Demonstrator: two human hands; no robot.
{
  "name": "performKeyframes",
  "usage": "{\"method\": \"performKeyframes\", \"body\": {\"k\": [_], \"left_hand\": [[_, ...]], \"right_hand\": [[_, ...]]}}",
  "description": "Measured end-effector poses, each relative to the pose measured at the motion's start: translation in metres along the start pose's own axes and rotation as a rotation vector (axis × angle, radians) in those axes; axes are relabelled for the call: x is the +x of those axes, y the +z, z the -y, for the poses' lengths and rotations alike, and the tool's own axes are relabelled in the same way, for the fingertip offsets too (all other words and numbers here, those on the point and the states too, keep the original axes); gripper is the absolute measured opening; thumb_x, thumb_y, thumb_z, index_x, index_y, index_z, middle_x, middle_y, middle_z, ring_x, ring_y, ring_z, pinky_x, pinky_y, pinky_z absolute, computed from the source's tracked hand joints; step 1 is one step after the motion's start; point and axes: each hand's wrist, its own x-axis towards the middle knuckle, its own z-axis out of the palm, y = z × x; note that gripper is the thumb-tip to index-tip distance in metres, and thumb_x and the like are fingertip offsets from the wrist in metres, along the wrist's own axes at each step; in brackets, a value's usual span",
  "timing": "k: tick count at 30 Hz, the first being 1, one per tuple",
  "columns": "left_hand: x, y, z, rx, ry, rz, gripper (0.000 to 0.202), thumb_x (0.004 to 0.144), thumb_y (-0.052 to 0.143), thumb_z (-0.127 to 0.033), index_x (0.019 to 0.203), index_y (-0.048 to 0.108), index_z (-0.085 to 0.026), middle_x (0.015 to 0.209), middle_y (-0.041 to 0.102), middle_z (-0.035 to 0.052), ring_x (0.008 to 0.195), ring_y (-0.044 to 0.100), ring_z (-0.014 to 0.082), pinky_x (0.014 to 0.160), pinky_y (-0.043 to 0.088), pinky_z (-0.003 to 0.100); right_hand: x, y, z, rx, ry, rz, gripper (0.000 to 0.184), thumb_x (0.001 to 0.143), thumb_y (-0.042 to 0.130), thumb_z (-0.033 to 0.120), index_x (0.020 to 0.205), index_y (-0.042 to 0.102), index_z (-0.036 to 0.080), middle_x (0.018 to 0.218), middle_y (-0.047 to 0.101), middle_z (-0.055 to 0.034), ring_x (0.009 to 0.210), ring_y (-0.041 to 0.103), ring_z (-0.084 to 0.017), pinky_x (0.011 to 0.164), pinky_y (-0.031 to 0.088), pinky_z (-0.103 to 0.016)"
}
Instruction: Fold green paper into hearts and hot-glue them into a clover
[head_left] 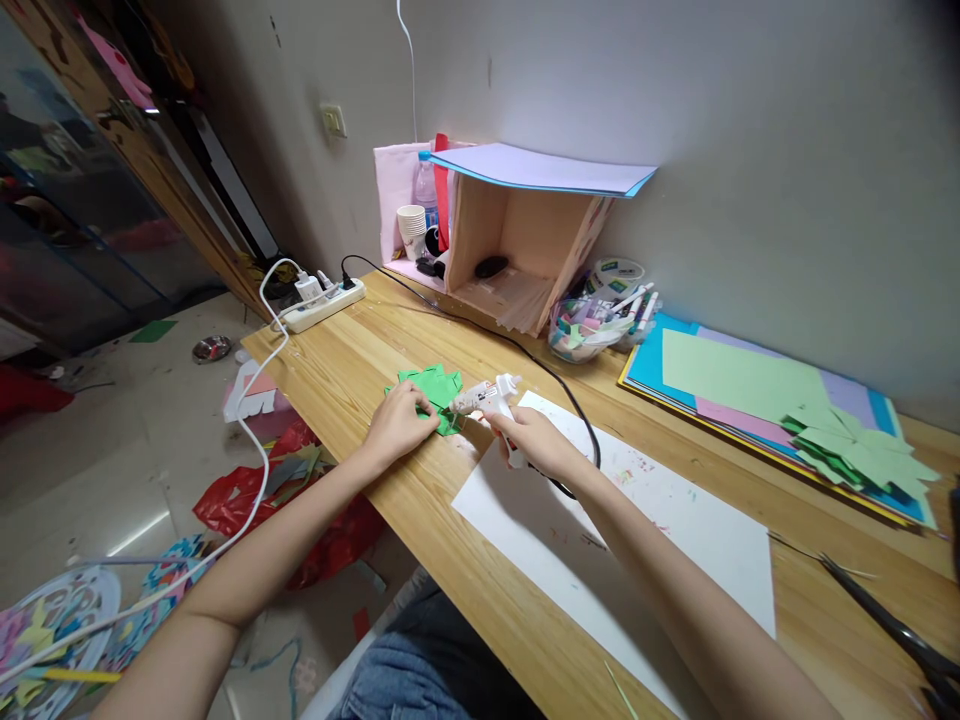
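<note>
My right hand (531,440) is wrapped round the handle of a white glue gun (486,398), whose nozzle points left and reaches the edge of a green folded paper piece (433,385). With bent fingers, my left hand (401,422) holds that green paper down near the table's front edge. The fingertips cover part of the paper, and whether glue is coming out is too small to tell. From the gun's grip a black cord (574,398) curves back across the table.
A stained white sheet (675,530) lies under my right forearm. Coloured papers (739,375) with light green paper leaves (855,445) lie at right, near black scissors (892,620). Behind stand a bowl of markers (581,335) and a cardboard shelf (517,225); a power strip (326,305) sits at the left corner.
</note>
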Motion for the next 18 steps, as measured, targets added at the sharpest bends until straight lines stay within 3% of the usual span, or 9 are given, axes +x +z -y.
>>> {"method": "performKeyframes", "body": {"k": [12, 18], "left_hand": [[0.001, -0.001, 0.002, 0.013, 0.008, 0.024, 0.012, 0.069, 0.055, -0.024, 0.063, 0.064, -0.019, 0.084, 0.058, 0.0047, 0.083, 0.054, 0.0198, 0.080, 0.044, 0.034], [0.005, -0.003, 0.004, 0.014, 0.020, 0.066, 0.013, 0.069, 0.057, -0.027, 0.064, 0.066, -0.019, 0.085, 0.059, 0.0053, 0.085, 0.054, 0.0203, 0.078, 0.045, 0.032]], "right_hand": [[-0.001, -0.002, 0.007, 0.044, 0.018, -0.001, 0.035, 0.081, 0.042, 0.047, 0.069, 0.057, 0.017, 0.046, 0.054, 0.0011, 0.044, 0.050, -0.013, 0.052, 0.038, -0.025], [-0.003, -0.006, 0.012, 0.098, 0.048, 0.002, 0.033, 0.082, 0.043, 0.042, 0.068, 0.058, 0.017, 0.043, 0.052, 0.0009, 0.047, 0.050, -0.013, 0.051, 0.037, -0.024]]}}
